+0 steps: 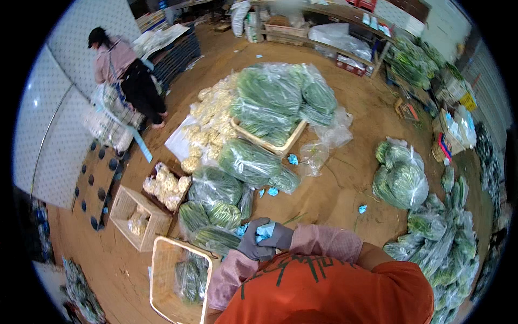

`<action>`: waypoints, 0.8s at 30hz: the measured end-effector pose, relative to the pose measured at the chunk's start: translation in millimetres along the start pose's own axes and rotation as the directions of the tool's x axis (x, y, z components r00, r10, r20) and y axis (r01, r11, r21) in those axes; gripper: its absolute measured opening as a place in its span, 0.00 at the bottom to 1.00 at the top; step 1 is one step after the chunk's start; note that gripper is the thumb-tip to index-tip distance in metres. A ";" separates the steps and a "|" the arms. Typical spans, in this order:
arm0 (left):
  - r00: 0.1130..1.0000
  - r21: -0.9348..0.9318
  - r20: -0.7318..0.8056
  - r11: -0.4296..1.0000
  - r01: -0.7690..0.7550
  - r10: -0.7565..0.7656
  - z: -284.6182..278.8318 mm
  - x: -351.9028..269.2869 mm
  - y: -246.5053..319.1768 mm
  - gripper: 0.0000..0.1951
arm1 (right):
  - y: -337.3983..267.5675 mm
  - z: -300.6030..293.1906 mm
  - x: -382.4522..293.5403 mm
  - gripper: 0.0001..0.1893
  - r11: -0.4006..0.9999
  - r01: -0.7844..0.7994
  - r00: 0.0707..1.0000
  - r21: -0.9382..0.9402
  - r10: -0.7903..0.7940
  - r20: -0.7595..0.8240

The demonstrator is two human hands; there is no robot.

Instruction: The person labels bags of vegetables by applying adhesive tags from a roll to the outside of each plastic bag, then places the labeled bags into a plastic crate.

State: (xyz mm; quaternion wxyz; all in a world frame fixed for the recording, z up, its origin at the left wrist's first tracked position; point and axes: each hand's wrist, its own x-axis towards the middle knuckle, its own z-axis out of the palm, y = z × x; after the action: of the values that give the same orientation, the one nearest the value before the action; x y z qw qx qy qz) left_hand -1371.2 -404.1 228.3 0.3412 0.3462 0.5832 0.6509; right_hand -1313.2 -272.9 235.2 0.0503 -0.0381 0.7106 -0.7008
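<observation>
Both my hands wear grey gloves and come together close in front of my body. Crumpled light-blue paper (265,230) shows between the fingers of my left hand (251,242) and my right hand (282,236), which both grip it. Just beyond and left of them lie clear plastic bags of long green vegetables (216,237). A pale plastic crate (156,269) stands at my left, with bagged greens (189,279) inside. More blue paper scraps (272,191) lie on the floor ahead.
Ahead, large bags of greens (269,91) fill a crate (263,146) beside bags of pale yellow produce (208,133). Bagged greens (445,247) line the right side. A person (125,73) stands at the far left, near a cart (95,178). A wooden table (340,14) is at the back.
</observation>
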 end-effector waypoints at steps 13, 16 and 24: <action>0.926 -0.089 0.262 0.949 0.303 -0.271 122.1 113.5 -20.2 0.48 | -51.7 -146.6 -90.4 0.10 0.907 -0.148 0.965 0.394 0.221 -0.145; 0.896 0.068 0.366 0.968 0.243 -0.251 144.2 137.9 -44.2 0.46 | -24.6 -183.1 -112.7 0.09 0.832 -0.395 0.902 0.391 0.432 -0.010; 0.788 0.346 0.516 0.923 0.167 -0.337 212.5 209.7 -30.0 0.40 | -12.6 -243.4 -187.2 0.14 0.720 -0.087 0.921 0.688 0.322 -0.220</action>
State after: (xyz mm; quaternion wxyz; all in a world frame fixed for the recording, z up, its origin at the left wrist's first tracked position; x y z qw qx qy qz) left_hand -1300.3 -112.6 226.6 0.5303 0.4867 0.5832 0.3765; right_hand -1158.1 -8.3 254.3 0.0213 0.1781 0.4111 -0.8938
